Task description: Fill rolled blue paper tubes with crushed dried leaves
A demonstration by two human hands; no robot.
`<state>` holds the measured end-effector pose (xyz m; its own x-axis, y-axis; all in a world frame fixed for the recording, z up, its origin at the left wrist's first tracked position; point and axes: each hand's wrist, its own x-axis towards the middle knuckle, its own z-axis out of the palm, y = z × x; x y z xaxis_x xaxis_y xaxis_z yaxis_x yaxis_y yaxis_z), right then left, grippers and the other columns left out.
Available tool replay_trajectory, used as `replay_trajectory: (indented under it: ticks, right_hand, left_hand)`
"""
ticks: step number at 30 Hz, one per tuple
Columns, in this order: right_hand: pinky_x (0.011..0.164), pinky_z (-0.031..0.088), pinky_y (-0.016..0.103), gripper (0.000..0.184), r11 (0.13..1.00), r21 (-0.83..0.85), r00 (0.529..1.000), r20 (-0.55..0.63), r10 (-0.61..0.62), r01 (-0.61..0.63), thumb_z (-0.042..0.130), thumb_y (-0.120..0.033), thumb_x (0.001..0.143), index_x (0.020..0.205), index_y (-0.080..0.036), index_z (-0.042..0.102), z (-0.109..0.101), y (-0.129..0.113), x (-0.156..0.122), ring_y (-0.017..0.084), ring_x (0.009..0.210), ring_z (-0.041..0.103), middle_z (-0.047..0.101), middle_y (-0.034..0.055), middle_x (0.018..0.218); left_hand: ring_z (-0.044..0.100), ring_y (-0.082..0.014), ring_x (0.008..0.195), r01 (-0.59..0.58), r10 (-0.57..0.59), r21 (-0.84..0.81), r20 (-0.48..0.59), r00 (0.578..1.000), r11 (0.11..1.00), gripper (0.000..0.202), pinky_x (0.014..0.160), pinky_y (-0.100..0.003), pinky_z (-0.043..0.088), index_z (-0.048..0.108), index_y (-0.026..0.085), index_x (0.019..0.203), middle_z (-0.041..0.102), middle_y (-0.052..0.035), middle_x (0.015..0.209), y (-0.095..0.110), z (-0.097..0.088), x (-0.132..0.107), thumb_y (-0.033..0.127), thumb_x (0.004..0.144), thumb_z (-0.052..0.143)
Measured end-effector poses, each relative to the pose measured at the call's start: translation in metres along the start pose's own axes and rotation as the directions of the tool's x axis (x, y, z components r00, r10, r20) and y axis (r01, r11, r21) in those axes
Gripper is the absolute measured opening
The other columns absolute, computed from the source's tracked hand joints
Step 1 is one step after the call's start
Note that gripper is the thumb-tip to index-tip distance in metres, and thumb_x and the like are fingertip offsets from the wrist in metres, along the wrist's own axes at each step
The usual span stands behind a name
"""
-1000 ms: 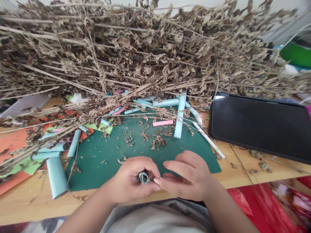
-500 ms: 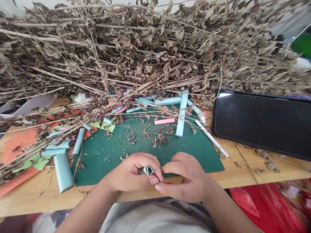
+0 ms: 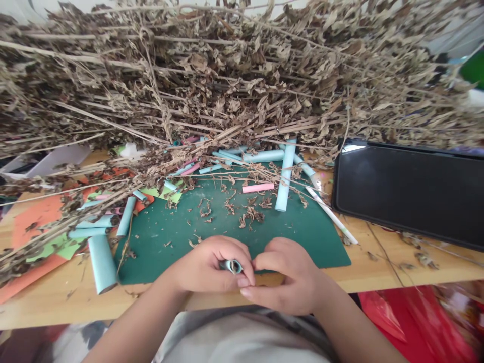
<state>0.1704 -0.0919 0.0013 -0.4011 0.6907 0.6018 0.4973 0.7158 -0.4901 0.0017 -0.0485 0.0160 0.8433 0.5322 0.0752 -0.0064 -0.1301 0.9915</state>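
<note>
My left hand (image 3: pixel 206 264) is closed around a small light-blue paper tube (image 3: pixel 236 265), whose open end faces right and up with brown leaf bits inside. Its thumb and forefinger tips meet beside the tube's mouth. My right hand (image 3: pixel 293 277) is curled close by, its fingertips touching or nearly touching those of the left. Whatever lies between the right fingertips is too small or hidden to make out. Beneath and beyond both hands lies a green cutting mat (image 3: pixel 302 232), with crumbled dry leaves (image 3: pixel 251 216) and a pink paper tube (image 3: pixel 258 187) on it.
A big heap of dried leafy stalks (image 3: pixel 227 75) spans the back. Blue paper tubes (image 3: pixel 103 264) lie at left and behind the mat. Orange paper (image 3: pixel 36 217) is at far left. A black tablet (image 3: pixel 408 191) and a white stick (image 3: pixel 333 217) are at right on the wooden table (image 3: pixel 378 272).
The whole view has shifted slightly, so things sit a little further right. Both hands keep nearly the same pose, with the tube still in the left.
</note>
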Motion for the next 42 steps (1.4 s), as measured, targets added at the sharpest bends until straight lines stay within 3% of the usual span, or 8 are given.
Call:
replay_trajectory:
  ticks: [6, 13, 19, 30, 33, 36, 39, 42]
  right_hand:
    - [0.046, 0.023, 0.022, 0.027, 0.999, 0.049, 1.000, 0.024, 0.005, -0.006, 0.045, -0.038, 0.077, 0.058, -0.019, 0.051, -0.001, -0.001, 0.001, 0.008, 0.042, 0.035, 0.042, -0.0057, 0.043]
    - [0.046, 0.026, 0.021, 0.027, 0.995, 0.067, 0.997, 0.017, 0.077, -0.078, 0.049, -0.041, 0.075, 0.061, -0.018, 0.052, 0.001, 0.001, -0.001, 0.007, 0.044, 0.039, 0.044, -0.0048, 0.045]
    - [0.047, 0.026, 0.022, 0.019, 0.999, 0.050, 0.999, -0.045, 0.008, -0.006, 0.051, -0.037, 0.076, 0.070, -0.018, 0.051, 0.001, 0.003, 0.000, 0.008, 0.044, 0.039, 0.049, -0.0047, 0.048]
    - [0.049, 0.026, 0.025, 0.009, 0.991, 0.012, 0.990, -0.043, -0.131, 0.132, 0.060, -0.030, 0.070, 0.068, -0.021, 0.057, 0.003, 0.004, -0.005, 0.008, 0.049, 0.041, 0.059, -0.0037, 0.062]
    - [0.052, 0.027, 0.025, 0.004, 0.985, -0.005, 0.985, -0.025, -0.172, 0.172, 0.061, -0.027, 0.069, 0.073, -0.027, 0.060, 0.002, 0.006, -0.008, 0.009, 0.053, 0.043, 0.060, -0.0044, 0.066]
    - [0.053, 0.027, 0.025, 0.015, 0.979, -0.005, 0.979, 0.001, -0.206, 0.206, 0.062, -0.025, 0.068, 0.080, -0.034, 0.059, 0.001, 0.008, -0.009, 0.010, 0.055, 0.043, 0.060, -0.0054, 0.071]
    - [0.052, 0.026, 0.024, 0.008, 0.990, -0.001, 0.990, 0.019, -0.142, 0.142, 0.060, -0.033, 0.071, 0.078, -0.029, 0.059, 0.001, 0.007, -0.008, 0.009, 0.052, 0.041, 0.058, -0.0047, 0.066]
    - [0.049, 0.026, 0.024, 0.016, 0.997, 0.003, 0.997, 0.007, -0.081, 0.081, 0.056, -0.038, 0.073, 0.073, -0.022, 0.056, 0.001, 0.005, -0.005, 0.008, 0.048, 0.039, 0.056, -0.0038, 0.059]
  left_hand:
    - [0.052, -0.0090, 0.062, -0.060, 0.055, 0.108, 0.049, 0.997, 0.992, 0.011, 0.060, -0.018, 0.042, 0.057, 0.012, 0.068, 0.057, -0.0044, 0.065, 0.001, 0.003, -0.002, 0.015, 0.075, 0.050]
    - [0.049, -0.0088, 0.063, -0.111, 0.114, 0.138, -0.013, 0.993, 0.984, 0.010, 0.060, -0.017, 0.039, 0.053, 0.012, 0.070, 0.054, -0.0033, 0.066, 0.003, 0.005, -0.003, 0.011, 0.077, 0.046]
    - [0.049, -0.0081, 0.064, -0.093, 0.097, 0.091, -0.042, 0.994, 0.991, 0.007, 0.061, -0.016, 0.039, 0.055, 0.012, 0.072, 0.053, -0.0029, 0.067, 0.002, 0.003, -0.003, 0.008, 0.075, 0.049]
    - [0.052, -0.0089, 0.063, 0.010, -0.009, -0.013, 0.061, 0.998, 1.000, 0.009, 0.061, -0.017, 0.041, 0.059, 0.012, 0.069, 0.055, -0.0041, 0.067, 0.006, -0.003, -0.003, 0.013, 0.074, 0.053]
    - [0.051, -0.0083, 0.061, 0.007, -0.007, 0.001, 0.053, 0.999, 1.000, 0.009, 0.060, -0.016, 0.041, 0.058, 0.012, 0.067, 0.054, -0.0031, 0.065, 0.006, -0.002, -0.003, 0.012, 0.074, 0.053]
    - [0.050, -0.0085, 0.062, -0.006, 0.003, 0.042, 0.056, 0.998, 0.999, 0.009, 0.060, -0.017, 0.040, 0.056, 0.013, 0.066, 0.054, -0.0029, 0.065, 0.006, -0.002, -0.004, 0.014, 0.075, 0.052]
    - [0.050, -0.0087, 0.063, -0.016, 0.011, 0.105, 0.050, 0.999, 0.994, 0.010, 0.060, -0.017, 0.040, 0.055, 0.013, 0.068, 0.054, -0.0027, 0.066, 0.006, -0.001, -0.006, 0.014, 0.076, 0.050]
    - [0.049, -0.0084, 0.064, -0.027, 0.023, 0.132, 0.035, 0.999, 0.991, 0.009, 0.061, -0.017, 0.039, 0.054, 0.013, 0.069, 0.054, -0.0020, 0.067, 0.006, -0.001, -0.007, 0.012, 0.076, 0.048]
